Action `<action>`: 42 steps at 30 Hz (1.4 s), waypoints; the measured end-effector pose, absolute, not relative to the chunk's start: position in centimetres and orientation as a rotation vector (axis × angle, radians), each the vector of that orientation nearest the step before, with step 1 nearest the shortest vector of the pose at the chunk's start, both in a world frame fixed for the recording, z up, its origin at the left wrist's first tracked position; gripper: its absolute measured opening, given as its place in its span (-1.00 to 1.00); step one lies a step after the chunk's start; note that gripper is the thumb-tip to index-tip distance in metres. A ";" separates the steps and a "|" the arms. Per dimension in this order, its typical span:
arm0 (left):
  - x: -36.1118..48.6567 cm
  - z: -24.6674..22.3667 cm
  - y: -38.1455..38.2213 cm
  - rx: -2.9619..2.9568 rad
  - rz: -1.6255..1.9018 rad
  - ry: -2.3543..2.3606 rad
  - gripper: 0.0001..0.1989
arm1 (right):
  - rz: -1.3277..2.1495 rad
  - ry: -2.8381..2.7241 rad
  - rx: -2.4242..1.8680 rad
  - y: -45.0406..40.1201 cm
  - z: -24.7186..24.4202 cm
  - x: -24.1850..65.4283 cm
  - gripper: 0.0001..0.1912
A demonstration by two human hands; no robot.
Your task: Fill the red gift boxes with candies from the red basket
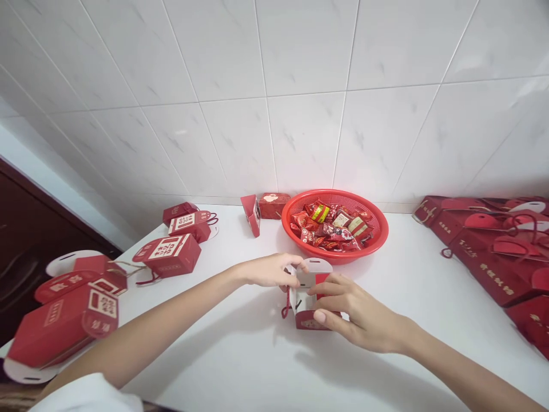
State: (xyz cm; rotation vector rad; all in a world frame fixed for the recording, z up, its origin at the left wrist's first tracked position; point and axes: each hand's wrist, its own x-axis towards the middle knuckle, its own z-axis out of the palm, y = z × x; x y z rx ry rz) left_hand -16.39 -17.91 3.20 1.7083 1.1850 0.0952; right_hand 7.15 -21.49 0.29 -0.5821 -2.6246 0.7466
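Observation:
A small red cardboard gift box [312,320] stands on the white table with its top open and its pale inside showing. My left hand [271,271] is closed on the left flap, thumb and fingers curled around its edge. Over the right side of the box, my right hand [358,315] has its fingers bent across the wall and its thumb near the front edge, hiding much of that side. A dark red cord [285,309] hangs off the left of the box. Just behind it sits a red plastic basket [378,240] of wrapped sweets [332,226].
Closed red boxes [174,256] with cords stand along the left edge, some near my left forearm. Flattened or folded red boxes [480,252] are heaped at the right. A red packet [274,207] and a folded red card [252,214] stand by the tiled wall [309,131].

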 end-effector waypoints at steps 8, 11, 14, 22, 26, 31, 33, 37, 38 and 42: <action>-18.7 1.7 -18.6 1.721 0.135 1.044 -0.07 | 0.632 -2.742 -0.747 -21.2 1.2 7.0 -0.47; -18.8 0.9 -19.1 1.673 0.181 1.085 -0.03 | 0.666 -2.514 -1.078 -21.8 0.8 8.5 -0.44; -18.4 0.5 -19.4 1.640 0.216 1.094 -0.01 | 0.734 -2.335 -1.356 -22.2 -0.2 9.7 -0.44; -17.7 -1.4 -19.8 1.533 0.346 1.002 0.01 | 0.734 -2.202 -1.485 -22.8 -1.4 9.6 -0.50; -17.9 -2.5 -20.4 1.468 0.427 1.019 -0.02 | 0.847 -2.128 -1.520 -22.4 -1.5 9.2 -0.43; -17.9 -3.4 -20.8 1.379 0.443 1.022 0.02 | 0.981 -2.083 -1.498 -21.2 -2.1 9.2 -0.49; -18.0 -3.6 -20.8 1.360 0.444 1.028 0.03 | 1.123 -2.067 -1.391 -20.9 -2.0 9.8 -0.53; -18.2 -4.0 -20.4 1.384 0.489 0.980 0.01 | 1.369 -2.090 -1.166 -21.3 -2.0 11.5 -0.49; -18.2 -4.2 -20.1 1.398 0.497 0.964 0.00 | 1.375 -2.101 -1.138 -21.5 -2.3 11.7 -0.42; -17.9 -4.9 -18.7 1.452 0.504 0.924 0.01 | 1.192 -2.124 -1.183 -22.3 -4.1 11.6 -0.30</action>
